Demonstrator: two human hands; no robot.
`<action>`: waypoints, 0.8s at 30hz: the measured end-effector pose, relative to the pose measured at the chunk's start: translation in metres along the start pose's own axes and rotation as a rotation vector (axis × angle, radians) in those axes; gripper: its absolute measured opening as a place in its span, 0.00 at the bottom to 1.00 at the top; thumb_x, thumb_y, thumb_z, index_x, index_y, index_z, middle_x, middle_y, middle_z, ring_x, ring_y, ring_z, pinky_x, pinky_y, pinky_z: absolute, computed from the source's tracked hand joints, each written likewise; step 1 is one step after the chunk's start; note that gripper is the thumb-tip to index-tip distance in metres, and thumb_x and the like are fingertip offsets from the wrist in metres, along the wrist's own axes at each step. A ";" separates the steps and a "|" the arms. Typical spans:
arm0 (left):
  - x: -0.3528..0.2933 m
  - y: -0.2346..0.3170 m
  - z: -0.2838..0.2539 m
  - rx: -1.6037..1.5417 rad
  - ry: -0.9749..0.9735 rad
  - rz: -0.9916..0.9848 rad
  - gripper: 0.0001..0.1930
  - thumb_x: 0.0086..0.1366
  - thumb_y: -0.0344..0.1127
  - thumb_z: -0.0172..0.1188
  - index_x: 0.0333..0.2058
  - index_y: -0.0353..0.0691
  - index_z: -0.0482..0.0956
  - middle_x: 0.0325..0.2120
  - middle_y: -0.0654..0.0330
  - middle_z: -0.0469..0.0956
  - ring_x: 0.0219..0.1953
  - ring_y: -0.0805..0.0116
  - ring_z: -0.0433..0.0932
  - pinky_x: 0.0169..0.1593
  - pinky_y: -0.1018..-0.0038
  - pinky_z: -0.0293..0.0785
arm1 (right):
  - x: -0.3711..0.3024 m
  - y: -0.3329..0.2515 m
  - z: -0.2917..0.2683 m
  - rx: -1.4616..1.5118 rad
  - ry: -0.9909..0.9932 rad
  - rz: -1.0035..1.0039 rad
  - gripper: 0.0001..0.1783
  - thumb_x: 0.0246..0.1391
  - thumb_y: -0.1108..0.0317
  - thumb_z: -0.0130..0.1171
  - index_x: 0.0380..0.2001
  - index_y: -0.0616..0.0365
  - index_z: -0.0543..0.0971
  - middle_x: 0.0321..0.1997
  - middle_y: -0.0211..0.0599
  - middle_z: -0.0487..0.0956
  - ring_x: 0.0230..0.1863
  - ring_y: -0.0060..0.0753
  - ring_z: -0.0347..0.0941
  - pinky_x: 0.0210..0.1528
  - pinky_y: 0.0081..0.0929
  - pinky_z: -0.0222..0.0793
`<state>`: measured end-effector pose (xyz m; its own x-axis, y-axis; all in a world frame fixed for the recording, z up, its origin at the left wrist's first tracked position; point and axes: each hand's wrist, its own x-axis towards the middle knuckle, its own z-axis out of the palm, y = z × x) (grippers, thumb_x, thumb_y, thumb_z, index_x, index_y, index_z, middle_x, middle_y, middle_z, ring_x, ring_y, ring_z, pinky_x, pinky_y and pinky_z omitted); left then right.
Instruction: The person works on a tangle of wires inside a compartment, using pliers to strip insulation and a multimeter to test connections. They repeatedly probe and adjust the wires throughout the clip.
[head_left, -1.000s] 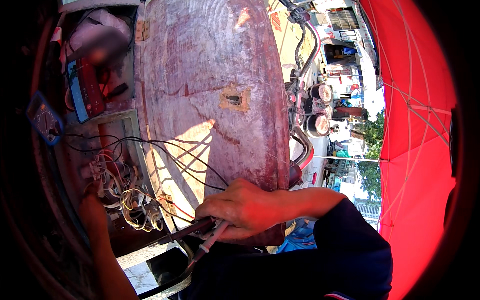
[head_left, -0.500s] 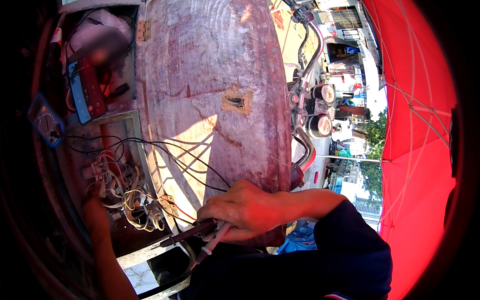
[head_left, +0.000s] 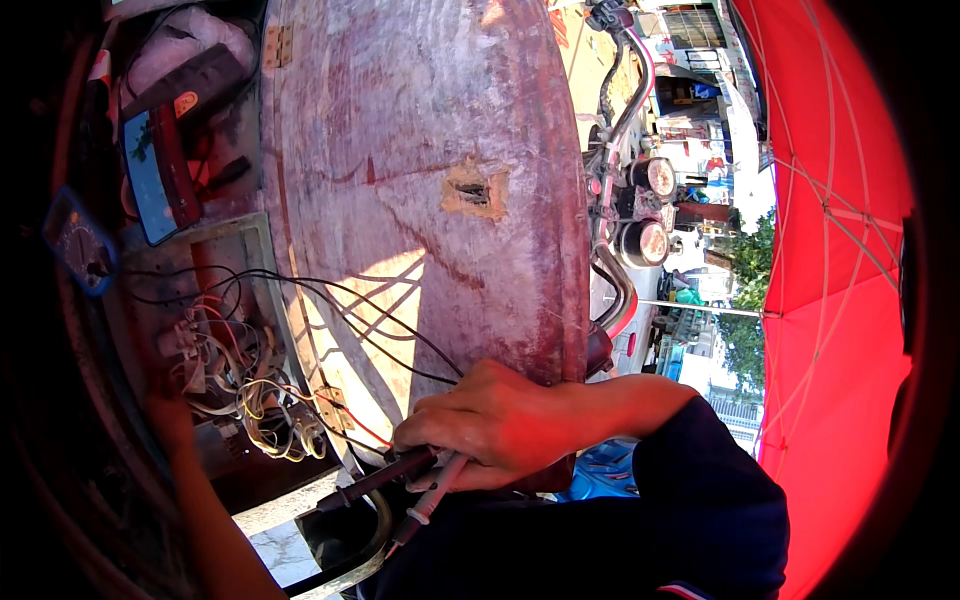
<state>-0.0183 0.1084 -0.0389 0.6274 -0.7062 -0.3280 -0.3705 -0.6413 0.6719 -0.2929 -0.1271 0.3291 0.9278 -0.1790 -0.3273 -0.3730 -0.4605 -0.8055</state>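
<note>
In the lower middle, my right hand [head_left: 480, 425] is closed around two multimeter probes, a black probe [head_left: 380, 480] and a greyish-red probe [head_left: 430, 505]. Their tips point down and to the left, touching no wires. Thin test leads [head_left: 330, 285] run across the worn reddish panel to a blue-rimmed multimeter [head_left: 82, 245] at far left. My left hand [head_left: 170, 405] is in deep shade beside a tangled bundle of wires and connectors [head_left: 235, 370] in an open compartment. Its fingers are too dark to make out.
The worn panel [head_left: 420, 120] has a ragged hole and metal hinges on its left edge. Above the wiring, another compartment contains a flat device with a glossy bluish face [head_left: 150, 175] and a pinkish bag [head_left: 200, 45]. Handlebars with round gauges [head_left: 645, 242] and a red canopy [head_left: 840, 260] are on the right.
The view has shifted slightly, moving the compartments a little left. My left hand sits slightly farther left in the shade. The right hand keeps both probes, their tips now a little lower.
</note>
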 end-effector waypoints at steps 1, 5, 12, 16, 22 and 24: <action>0.001 -0.006 0.000 -0.002 -0.060 -0.057 0.10 0.64 0.31 0.52 0.38 0.32 0.80 0.31 0.47 0.80 0.35 0.49 0.79 0.44 0.64 0.73 | 0.000 0.003 0.001 -0.007 0.007 -0.027 0.24 0.45 0.60 0.67 0.42 0.61 0.72 0.30 0.36 0.74 0.23 0.41 0.73 0.20 0.34 0.66; 0.000 -0.001 0.002 -0.203 -0.043 -0.170 0.10 0.64 0.32 0.53 0.34 0.32 0.81 0.30 0.51 0.82 0.34 0.60 0.80 0.42 0.68 0.73 | 0.000 0.005 0.005 -0.029 0.014 -0.044 0.24 0.46 0.58 0.67 0.43 0.62 0.73 0.29 0.36 0.74 0.21 0.39 0.73 0.18 0.32 0.65; -0.002 -0.015 0.010 -0.284 0.029 -0.219 0.10 0.64 0.32 0.54 0.34 0.33 0.81 0.30 0.54 0.82 0.33 0.65 0.79 0.42 0.70 0.72 | -0.002 0.002 0.005 -0.027 0.007 -0.015 0.24 0.43 0.62 0.68 0.42 0.62 0.73 0.29 0.37 0.74 0.22 0.41 0.73 0.20 0.34 0.66; -0.004 -0.019 0.009 -0.347 0.041 -0.203 0.10 0.64 0.34 0.56 0.34 0.33 0.81 0.29 0.57 0.81 0.32 0.69 0.76 0.41 0.72 0.71 | -0.003 -0.003 0.004 -0.001 -0.001 0.025 0.26 0.39 0.65 0.69 0.42 0.62 0.72 0.30 0.40 0.76 0.25 0.47 0.74 0.23 0.38 0.68; -0.012 -0.015 0.005 -0.314 -0.053 -0.223 0.09 0.63 0.34 0.57 0.34 0.33 0.80 0.27 0.56 0.80 0.32 0.70 0.75 0.40 0.71 0.70 | -0.005 -0.004 0.006 -0.002 0.025 0.008 0.25 0.40 0.65 0.69 0.42 0.62 0.72 0.29 0.40 0.76 0.24 0.47 0.74 0.23 0.38 0.67; -0.013 -0.023 0.007 -0.219 -0.023 -0.180 0.09 0.63 0.34 0.57 0.34 0.33 0.80 0.27 0.53 0.80 0.32 0.67 0.76 0.40 0.70 0.70 | -0.004 -0.003 0.008 -0.011 0.032 -0.001 0.24 0.41 0.64 0.69 0.41 0.62 0.72 0.28 0.39 0.76 0.23 0.45 0.74 0.22 0.36 0.67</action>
<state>-0.0227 0.1305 -0.0551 0.6532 -0.5950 -0.4683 -0.0964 -0.6788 0.7280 -0.2953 -0.1179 0.3291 0.9279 -0.2065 -0.3104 -0.3723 -0.4704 -0.8001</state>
